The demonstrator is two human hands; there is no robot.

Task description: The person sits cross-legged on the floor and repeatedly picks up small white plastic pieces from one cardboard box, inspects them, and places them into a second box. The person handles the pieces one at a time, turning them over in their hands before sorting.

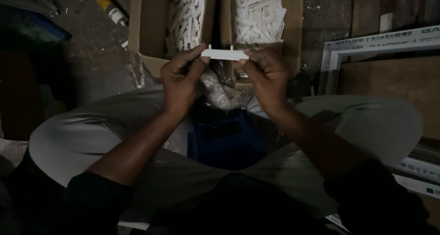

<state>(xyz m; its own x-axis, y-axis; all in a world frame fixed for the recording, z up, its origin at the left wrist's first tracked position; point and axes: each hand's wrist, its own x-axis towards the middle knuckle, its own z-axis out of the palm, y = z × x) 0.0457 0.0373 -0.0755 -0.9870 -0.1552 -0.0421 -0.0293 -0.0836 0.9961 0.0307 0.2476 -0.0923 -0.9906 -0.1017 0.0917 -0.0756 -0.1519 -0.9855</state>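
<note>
Your left hand (181, 79) and right hand (266, 77) each pinch one end of a small flat white plastic strip (224, 54) (two short pegs upward), held level above the cardboard box (146, 28) of similar white pieces (256, 15).

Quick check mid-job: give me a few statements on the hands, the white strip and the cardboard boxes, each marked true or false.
1. Both hands hold one flat white plastic strip, left hand and right hand each at an end. True.
2. The strip has two small prongs pointing up. True.
3. The two open cardboard boxes are empty. False: both hold white strips.
4. The left hand reaches into a box. False: it grips the strip.
5. A blue object sits between the knees. True.
</note>
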